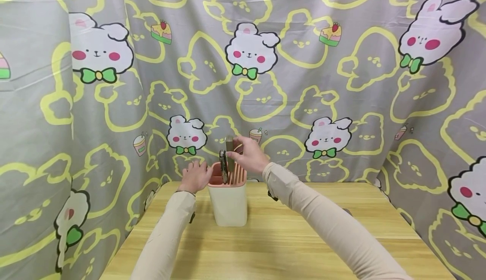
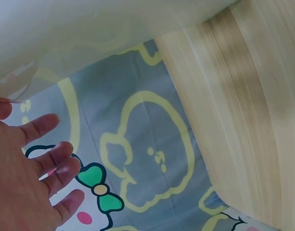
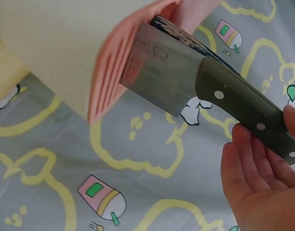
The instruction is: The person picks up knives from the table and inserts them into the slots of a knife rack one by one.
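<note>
A cleaver (image 3: 164, 67) with a dark handle stands partway in a slot of a white knife holder (image 1: 229, 206) that has a pink slotted top. My right hand (image 1: 248, 153) pinches the handle end between thumb and fingers, seen also in the right wrist view as a hand (image 3: 263, 187) below the handle. Behind the blade, a dark patterned thing (image 3: 186, 36) rises from the holder; its kind is unclear. My left hand (image 1: 195, 175) rests at the holder's left rim. The left wrist view shows the left hand (image 2: 29, 178) with fingers loosely spread beside the white wall.
The holder stands toward the far side of a light wooden table (image 1: 303, 238). A grey curtain (image 1: 296, 103) with yellow outlines and rabbit faces hangs behind and on both sides. A small dark object (image 1: 347, 211) shows partly beyond my right sleeve.
</note>
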Motion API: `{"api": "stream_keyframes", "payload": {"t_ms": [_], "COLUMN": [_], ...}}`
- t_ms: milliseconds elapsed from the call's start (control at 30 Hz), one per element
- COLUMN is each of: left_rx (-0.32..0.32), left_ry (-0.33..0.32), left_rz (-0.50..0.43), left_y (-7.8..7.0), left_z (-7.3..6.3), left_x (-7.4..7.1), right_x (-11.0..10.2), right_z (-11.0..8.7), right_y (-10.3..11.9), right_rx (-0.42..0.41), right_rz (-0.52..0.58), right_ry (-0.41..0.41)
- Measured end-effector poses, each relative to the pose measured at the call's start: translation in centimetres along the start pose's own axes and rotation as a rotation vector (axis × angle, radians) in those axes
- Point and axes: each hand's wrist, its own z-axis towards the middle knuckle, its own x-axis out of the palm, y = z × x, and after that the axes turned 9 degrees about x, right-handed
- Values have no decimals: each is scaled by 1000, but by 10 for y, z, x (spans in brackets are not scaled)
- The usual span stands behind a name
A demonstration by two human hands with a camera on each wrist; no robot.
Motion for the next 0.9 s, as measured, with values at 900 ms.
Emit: {"api": "stream_keyframes", "payload": {"t_ms": [900], "left_rx": [8], "left_ry": [5], "left_rz": [-12], "left_y": [2], "left_z": [1], "left_x": [3], "right_x": [-2], "right_z": [-7], "right_y": [-22], "right_rx": [79], "right_rz": [-44], "right_ry": [35]}}
